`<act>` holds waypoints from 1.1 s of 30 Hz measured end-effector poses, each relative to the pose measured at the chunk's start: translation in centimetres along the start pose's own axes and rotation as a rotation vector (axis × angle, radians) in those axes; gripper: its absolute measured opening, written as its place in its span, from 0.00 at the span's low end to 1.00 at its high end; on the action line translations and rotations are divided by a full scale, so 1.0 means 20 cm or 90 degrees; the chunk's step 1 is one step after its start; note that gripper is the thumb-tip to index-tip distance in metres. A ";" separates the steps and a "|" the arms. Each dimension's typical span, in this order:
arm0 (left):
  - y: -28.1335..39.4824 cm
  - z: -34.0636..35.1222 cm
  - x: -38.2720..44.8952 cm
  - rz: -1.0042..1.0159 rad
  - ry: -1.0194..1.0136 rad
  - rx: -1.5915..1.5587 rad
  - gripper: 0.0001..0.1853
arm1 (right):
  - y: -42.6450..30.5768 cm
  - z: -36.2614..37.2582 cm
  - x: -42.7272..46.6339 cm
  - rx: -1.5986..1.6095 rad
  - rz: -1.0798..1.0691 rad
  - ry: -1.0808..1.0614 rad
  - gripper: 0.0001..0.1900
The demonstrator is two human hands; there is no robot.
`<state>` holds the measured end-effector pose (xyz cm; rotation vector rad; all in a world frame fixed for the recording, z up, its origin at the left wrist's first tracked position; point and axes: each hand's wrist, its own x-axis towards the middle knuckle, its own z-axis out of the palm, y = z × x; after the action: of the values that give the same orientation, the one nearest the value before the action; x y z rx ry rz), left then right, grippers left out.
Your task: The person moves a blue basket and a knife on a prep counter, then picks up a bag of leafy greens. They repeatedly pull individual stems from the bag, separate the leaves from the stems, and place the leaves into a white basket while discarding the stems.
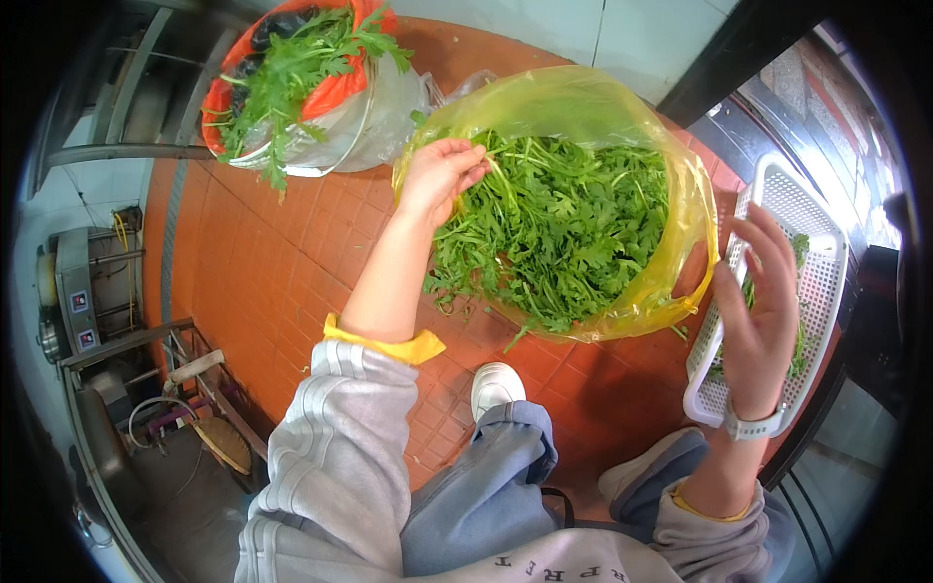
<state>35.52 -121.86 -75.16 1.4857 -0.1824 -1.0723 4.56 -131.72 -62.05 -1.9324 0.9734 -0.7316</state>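
My left hand [446, 178] is over the left side of a yellow plastic bag [689, 248], thumb and fingertips pinched on a pale stem of leafy greens [503, 182]. The bag lies wide open on the floor, filled with a heap of cut leafy greens [583, 233] with lobed leaves. Some leaves spill past its near left rim. My right hand [762, 313], fingers spread and nothing in them, hovers at the bag's right edge above a white perforated plastic basket [831, 270]. A few green sprigs [800, 350] lie in that basket, partly hidden by this hand.
Back left stands a whitish bucket [342, 138] with a red plastic bag [219, 102] and more greens [306, 80] at its mouth. Red-brown tiles [291, 240] cover the floor. Metal frames [127, 342] line the left; a dark post [736, 58] rises at the right.
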 end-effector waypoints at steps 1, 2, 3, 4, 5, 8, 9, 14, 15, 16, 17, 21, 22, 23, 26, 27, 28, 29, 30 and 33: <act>0.02 0.02 -0.04 0.042 0.025 0.033 0.09 | -0.02 0.03 -0.02 -0.026 0.023 -0.010 0.16; 0.04 0.03 -0.09 0.060 0.058 0.070 0.09 | -0.03 0.07 0.00 -0.062 -0.050 -0.018 0.15; 0.07 0.04 -0.15 0.070 0.054 0.080 0.09 | -0.04 0.09 -0.01 -0.030 -0.013 -0.044 0.15; 0.09 0.05 -0.20 0.073 0.042 0.065 0.09 | -0.05 0.14 -0.02 0.025 0.011 -0.066 0.14; 0.12 0.07 -0.26 0.073 0.029 0.048 0.09 | -0.06 0.17 -0.03 0.079 0.036 -0.085 0.13; 0.15 0.14 -0.41 0.088 -0.029 -0.009 0.08 | -0.04 0.34 -0.04 0.232 0.061 -0.146 0.11; 0.15 0.18 -0.47 0.101 -0.034 -0.012 0.08 | -0.03 0.37 -0.04 0.252 0.109 -0.194 0.11; 0.15 0.35 -0.61 0.262 -0.028 -0.012 0.07 | -0.09 0.50 -0.05 0.532 0.256 -0.290 0.12; 0.16 0.36 -0.62 0.234 -0.043 -0.013 0.06 | -0.11 0.50 -0.04 0.536 0.299 -0.280 0.11; 0.17 0.37 -0.64 0.205 -0.058 -0.014 0.06 | -0.12 0.51 -0.03 0.573 0.302 -0.267 0.11; 0.16 0.37 -0.65 0.163 -0.066 0.012 0.06 | -0.12 0.51 -0.03 0.603 0.313 -0.269 0.11; 0.12 0.38 -0.70 0.255 -0.060 -0.003 0.06 | -0.10 0.52 -0.04 0.604 0.350 -0.264 0.10; 0.12 0.38 -0.70 0.283 -0.049 0.055 0.06 | -0.09 0.51 -0.04 0.612 0.366 -0.275 0.09; 0.15 0.37 -0.70 0.318 -0.033 0.102 0.07 | -0.09 0.49 -0.05 0.636 0.367 -0.278 0.09; 0.30 0.26 -0.66 0.467 0.137 0.129 0.07 | -0.06 0.34 -0.04 0.382 0.179 -0.225 0.07; 0.39 0.18 -0.59 0.638 0.230 0.116 0.07 | -0.04 0.24 -0.04 0.278 0.158 -0.128 0.06; 0.51 0.07 -0.53 0.647 0.360 0.210 0.08 | 0.02 0.14 -0.01 0.113 0.102 -0.024 0.08; 0.61 -0.03 -0.46 0.643 0.368 0.279 0.10 | 0.08 -0.04 0.04 0.097 0.233 -0.006 0.10; 0.65 -0.13 -0.40 0.593 0.428 0.316 0.11 | 0.18 -0.18 0.07 -0.023 0.202 0.054 0.11; 0.49 -0.35 -0.32 0.518 0.435 0.686 0.13 | 0.57 -0.54 0.12 -0.296 0.270 0.104 0.17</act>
<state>41.23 -115.15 -64.77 2.3039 -0.8763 0.3255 -6.61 -142.32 -66.41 -1.9621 1.7097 -0.4431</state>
